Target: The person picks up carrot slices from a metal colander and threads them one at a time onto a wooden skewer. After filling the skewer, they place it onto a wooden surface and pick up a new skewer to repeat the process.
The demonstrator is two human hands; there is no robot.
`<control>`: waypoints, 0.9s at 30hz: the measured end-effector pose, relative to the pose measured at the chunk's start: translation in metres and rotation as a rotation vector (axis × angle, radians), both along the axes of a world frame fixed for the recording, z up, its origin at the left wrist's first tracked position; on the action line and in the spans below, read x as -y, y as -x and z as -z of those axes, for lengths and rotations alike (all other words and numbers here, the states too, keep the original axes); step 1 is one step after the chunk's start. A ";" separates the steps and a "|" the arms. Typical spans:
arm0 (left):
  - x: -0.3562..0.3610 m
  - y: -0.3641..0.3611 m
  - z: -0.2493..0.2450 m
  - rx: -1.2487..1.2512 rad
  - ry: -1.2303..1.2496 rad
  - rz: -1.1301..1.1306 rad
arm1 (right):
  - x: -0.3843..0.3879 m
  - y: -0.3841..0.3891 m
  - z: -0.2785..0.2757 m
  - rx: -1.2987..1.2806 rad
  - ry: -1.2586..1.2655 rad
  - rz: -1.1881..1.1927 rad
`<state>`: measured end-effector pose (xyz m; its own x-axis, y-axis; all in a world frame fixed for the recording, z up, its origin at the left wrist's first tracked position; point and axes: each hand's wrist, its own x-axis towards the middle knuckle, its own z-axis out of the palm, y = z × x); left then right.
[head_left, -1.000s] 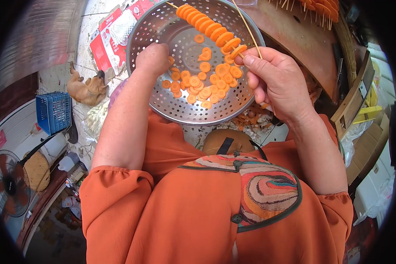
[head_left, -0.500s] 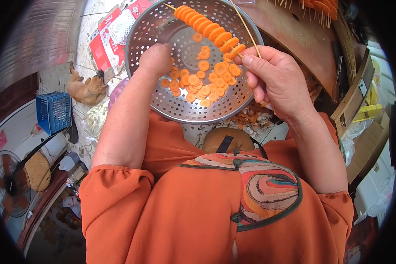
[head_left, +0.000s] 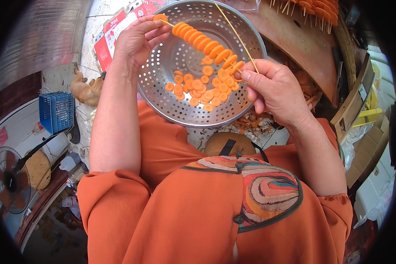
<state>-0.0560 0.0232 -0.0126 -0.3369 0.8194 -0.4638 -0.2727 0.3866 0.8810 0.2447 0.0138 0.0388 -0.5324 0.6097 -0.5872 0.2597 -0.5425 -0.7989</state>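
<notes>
My right hand grips a wooden skewer threaded with a row of carrot slices, tilted up to the left over a metal colander. A second, bare skewer sticks up from the same hand. At the skewer's upper-left tip, my left hand pinches one carrot slice between thumb and fingers, right at the point. Loose carrot slices lie in the bottom of the perforated colander, which stands in front of my knees.
More skewered carrots lie on a brown board at the upper right. A dog lies on the floor to the left, near a blue crate. A fan stands at the lower left. Carrot scraps litter the floor below the colander.
My left hand has risen from among the loose slices in the colander to the skewer's tip, bringing a carrot slice. My right hand still holds both skewers, slightly lower.
</notes>
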 end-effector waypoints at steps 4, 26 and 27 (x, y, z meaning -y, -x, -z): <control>-0.002 0.000 0.002 0.112 -0.057 -0.114 | 0.001 -0.001 -0.003 -0.004 -0.008 0.010; -0.007 -0.035 -0.015 -0.036 -0.139 0.165 | 0.002 -0.006 -0.001 -0.070 0.000 0.097; -0.007 -0.039 -0.015 -0.036 -0.138 0.167 | 0.001 -0.005 -0.001 -0.077 0.005 0.104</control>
<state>-0.0169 0.0306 0.0025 -0.2055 0.9199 -0.3339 -0.1829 0.2991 0.9365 0.2500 0.0128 0.0394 -0.5103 0.6611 -0.5500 0.1397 -0.5673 -0.8116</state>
